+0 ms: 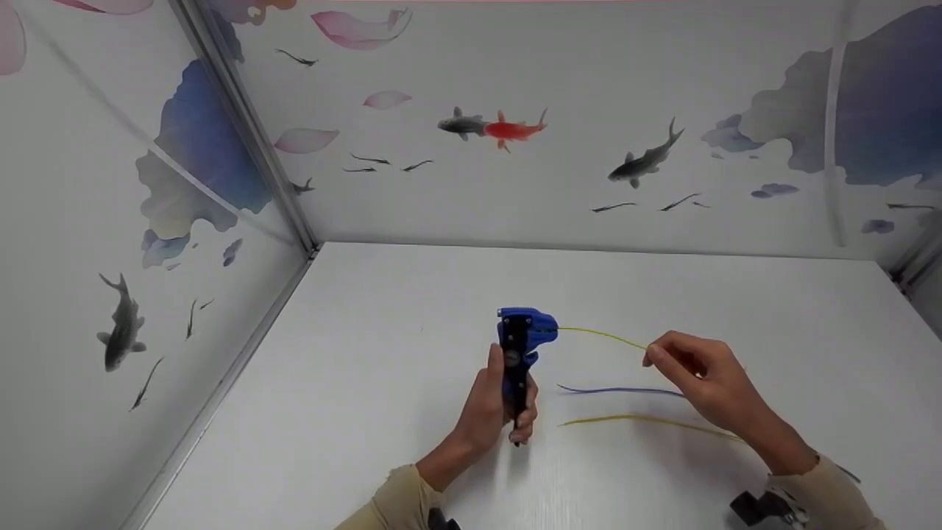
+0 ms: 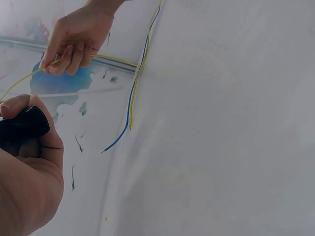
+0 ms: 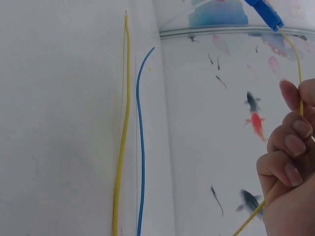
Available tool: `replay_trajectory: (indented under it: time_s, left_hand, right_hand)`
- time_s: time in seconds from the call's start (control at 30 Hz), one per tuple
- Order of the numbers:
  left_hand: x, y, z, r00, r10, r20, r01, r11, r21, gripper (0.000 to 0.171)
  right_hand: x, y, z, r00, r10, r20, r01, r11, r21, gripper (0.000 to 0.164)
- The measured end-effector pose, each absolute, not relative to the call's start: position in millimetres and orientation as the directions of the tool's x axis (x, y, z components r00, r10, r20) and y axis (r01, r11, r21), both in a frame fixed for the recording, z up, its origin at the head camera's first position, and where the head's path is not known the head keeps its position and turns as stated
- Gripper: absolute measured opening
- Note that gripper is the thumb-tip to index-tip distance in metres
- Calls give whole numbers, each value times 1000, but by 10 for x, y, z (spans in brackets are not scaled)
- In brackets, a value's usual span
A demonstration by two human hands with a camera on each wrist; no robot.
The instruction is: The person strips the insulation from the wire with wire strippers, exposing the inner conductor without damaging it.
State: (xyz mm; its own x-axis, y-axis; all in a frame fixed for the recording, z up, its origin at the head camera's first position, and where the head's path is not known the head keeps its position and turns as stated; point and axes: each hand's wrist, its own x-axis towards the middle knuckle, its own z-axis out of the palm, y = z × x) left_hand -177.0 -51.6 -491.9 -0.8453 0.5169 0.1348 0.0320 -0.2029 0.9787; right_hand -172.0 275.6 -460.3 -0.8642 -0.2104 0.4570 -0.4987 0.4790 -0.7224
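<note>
My left hand (image 1: pixel 482 405) grips the handles of a blue and black wire stripper (image 1: pixel 517 338), held upright above the white table. Its blue head faces right, and the end of a yellow wire (image 1: pixel 600 333) runs into its mouth. My right hand (image 1: pixel 706 375) pinches that wire between thumb and forefinger, some way out from the tool. The right wrist view shows the same wire (image 3: pixel 299 64) passing through the curled fingers and out below the palm. Beneath the right hand, a blue wire (image 1: pixel 618 390) and a second yellow wire (image 1: pixel 633 417) lie on the table, bare metal at their tips.
White panels painted with fish and petals enclose the table (image 1: pixel 353 412) at the back and left. A metal rail (image 1: pixel 243 125) marks their corner. A tiny yellow scrap (image 2: pixel 106 219) lies on the tabletop.
</note>
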Motion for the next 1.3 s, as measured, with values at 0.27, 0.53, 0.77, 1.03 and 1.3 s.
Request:
replay_trajectory:
  time_s: [0.27,0.53,0.77,1.03,1.3]
  left_hand:
    - [-1767,-516,-4927,-844,519,131,20,-214,977,78]
    - [-1769,-515,-4926,-850,511,131,21,-216,976,77]
    - [-1771,-519,-4932,-856,504,120,19,-202,979,77]
    - [-1770,-521,-4927,-861,496,113,22,-185,982,79]
    - [-1767,-521,-4929,-867,489,101,14,-179,984,81]
  right_hand:
    - [-1724,2773,-4602,-854,-238,462,-518,467,-717,26]
    - [-1731,2771,-4616,-842,-245,480,-537,450,-713,27]
    - [-1724,2753,-4620,-860,-220,461,-507,468,-724,28]
    - [-1730,2757,-4626,-857,-224,464,-513,462,-724,28]
    - [-1739,2778,-4639,-835,-270,479,-549,459,-698,27]
